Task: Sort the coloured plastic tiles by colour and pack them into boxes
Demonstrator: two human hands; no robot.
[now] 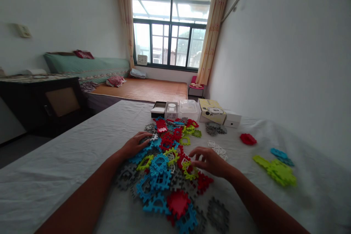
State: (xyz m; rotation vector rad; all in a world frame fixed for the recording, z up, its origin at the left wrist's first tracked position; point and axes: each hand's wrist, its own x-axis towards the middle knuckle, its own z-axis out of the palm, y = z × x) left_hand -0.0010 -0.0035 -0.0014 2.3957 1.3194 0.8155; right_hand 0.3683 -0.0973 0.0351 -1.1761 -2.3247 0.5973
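Observation:
A heap of flat plastic interlocking tiles with toothed edges lies between my hands, in blue, red, yellow-green, grey and white. My left hand (136, 145) is at the heap's left edge, its fingertips closed on a small white interlocking tile (154, 137) above some blue ones. My right hand (208, 159) hovers at the right side with fingers curved and apart, close to a yellow-green tile (189, 171) and a red tile (183, 161). Nothing shows held in it. A blue tile (159, 163) and a round-looking red tile (178, 204) lie nearer me.
Sorted groups lie to the right: grey tiles (215, 128), white tiles (218, 149), red tiles (248, 139), blue tiles (282, 156) and yellow-green tiles (279, 172). Behind the heap stand a black box (158, 109), a clear plastic container (188, 107), a yellow box (211, 111) and a white box (232, 119).

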